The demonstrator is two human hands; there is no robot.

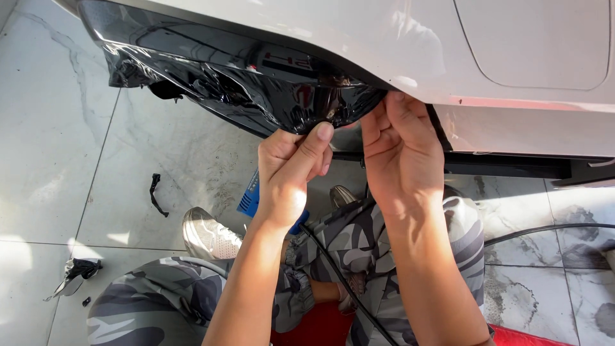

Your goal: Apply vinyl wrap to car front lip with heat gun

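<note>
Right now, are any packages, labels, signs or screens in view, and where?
Small label: on the glossy black film above the left hand, a pale rectangle with dark bars.
Blue item: on the floor beside the left hand; a package or a tool, cannot tell.
No signs or screens.

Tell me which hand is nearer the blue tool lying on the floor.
Left. The left hand, pinching the glossy black film, hangs just above the blue tool. The right hand is farther off, up at the film's edge by the white car body.

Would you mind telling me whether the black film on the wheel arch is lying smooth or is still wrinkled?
Wrinkled: the black film shows creases and bunches where the left hand pinches its edge.
</note>
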